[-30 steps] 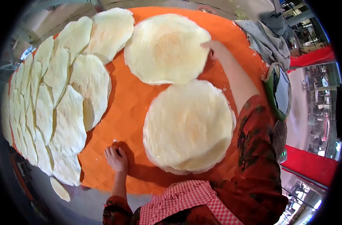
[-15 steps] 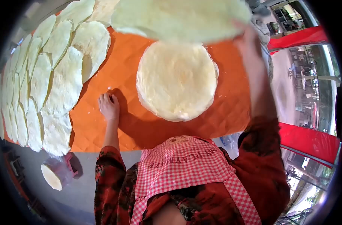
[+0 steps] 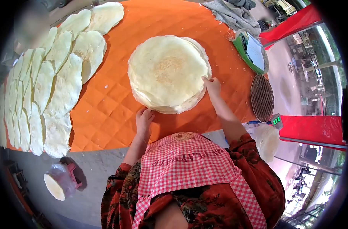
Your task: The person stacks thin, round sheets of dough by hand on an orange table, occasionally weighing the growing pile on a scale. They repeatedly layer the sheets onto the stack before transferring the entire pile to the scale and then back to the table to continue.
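A stack of thin round flatbreads lies on the orange table cover, its layers slightly offset. The top sheet has a light brown patch in the middle. My right hand pinches the right edge of the upper sheet between thumb and fingers. At the lower left edge of the stack is my left hand, its fingers bent together at the rim; what they hold there is too small to make out.
Overlapping flatbread sheets cover the left side. At right are a round grill rack, a green-edged tray with a white sheet, and a grey cloth. A bagged round stack stands below left.
The large sheet held up at the top by my right hand now lies on the stack. My right hand has come down to its right edge, and my left hand has moved right to the stack.
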The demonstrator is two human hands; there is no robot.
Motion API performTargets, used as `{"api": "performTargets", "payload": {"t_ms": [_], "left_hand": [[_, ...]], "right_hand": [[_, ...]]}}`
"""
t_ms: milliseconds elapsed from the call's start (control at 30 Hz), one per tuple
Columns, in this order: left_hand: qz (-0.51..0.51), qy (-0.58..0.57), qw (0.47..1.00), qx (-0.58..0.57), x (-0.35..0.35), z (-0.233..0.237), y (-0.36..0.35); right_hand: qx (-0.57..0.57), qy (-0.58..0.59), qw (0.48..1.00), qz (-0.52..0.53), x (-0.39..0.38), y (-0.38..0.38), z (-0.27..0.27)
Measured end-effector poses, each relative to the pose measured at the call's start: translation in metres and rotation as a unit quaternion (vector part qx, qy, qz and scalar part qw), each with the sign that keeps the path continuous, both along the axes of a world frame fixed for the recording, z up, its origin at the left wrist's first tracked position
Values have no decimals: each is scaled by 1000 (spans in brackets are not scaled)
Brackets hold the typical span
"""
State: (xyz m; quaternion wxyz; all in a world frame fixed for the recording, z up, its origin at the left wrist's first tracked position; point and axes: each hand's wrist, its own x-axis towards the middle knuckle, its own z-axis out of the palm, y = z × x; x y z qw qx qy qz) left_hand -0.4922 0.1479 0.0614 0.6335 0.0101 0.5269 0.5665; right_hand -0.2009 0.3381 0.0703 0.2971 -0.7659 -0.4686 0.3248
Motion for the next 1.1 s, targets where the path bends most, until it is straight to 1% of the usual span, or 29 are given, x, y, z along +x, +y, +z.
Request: {"api": "performTargets", "payload": {"t_ms": [67, 167, 233, 267, 367, 467, 533, 567, 600, 633, 667, 700, 733, 767, 800, 833, 900, 933, 1000, 1067, 1100], "left_hand": [[30, -36, 999, 27, 6, -4, 5], [37, -77, 996, 24, 12, -10, 10], [63, -76, 995, 16, 14, -13, 14], [76, -78, 994, 9, 18, -5, 17], [77, -88, 993, 29, 25, 23, 27], [26, -35, 998, 52, 9, 1, 35], [18, 21, 998, 61, 2, -4, 22], [13, 47, 997, 65, 3, -8, 14], [14, 233, 972, 18, 7, -16, 3], [9, 409, 912, -32, 14, -26, -8], [3, 570, 818, -80, 20, -32, -15], [30, 659, 749, -65, 29, -8, -18], [25, 612, 790, -35, 30, -7, -18], [20, 560, 828, -4, 30, -9, -16], [16, 504, 863, 27, 31, -3, -11], [-5, 537, 843, 27, 33, 5, -6], [-64, 415, 907, -23, 22, 3, 8], [-94, 350, 931, -46, 18, 2, 14], [-24, 183, 983, -7, 17, -6, 16], [59, 22, 997, 49, 21, 4, 18], [49, -11, 996, 72, 21, 10, 18]], "right_hand": [[47, -23, 995, -91, 10, 13, -24], [2, 25, 997, -69, 22, 37, -48], [-73, 169, 983, -11, 15, 34, -13], [-113, 236, 965, 18, 14, 31, 0], [-156, 315, 933, 75, 21, 30, -18], [-18, 384, 921, 55, 16, -3, -27], [-48, 389, 920, 24, 20, -47, -7], [-94, 406, 909, 27, 29, -58, -9], [-143, 420, 896, 27, 46, -69, -11], [-191, 432, 881, 24, 61, -75, -12], [-220, 324, 919, 52, 70, -73, -4], [-245, 212, 943, 81, 76, -69, 15], [-265, 95, 953, 110, 77, -68, 29], [-155, -16, 974, 167, 76, -71, 37], [-40, -127, 966, 221, 75, -73, 44], [79, -232, 931, 269, 73, -76, 49], [113, -74, 932, 337, 39, -80, 55], [129, 6, 921, 367, 17, -84, 58], [196, -31, 829, 523, -24, -95, 68], [216, -71, 759, 610, -53, -105, 73], [220, -97, 754, 611, -55, -106, 68]]}}
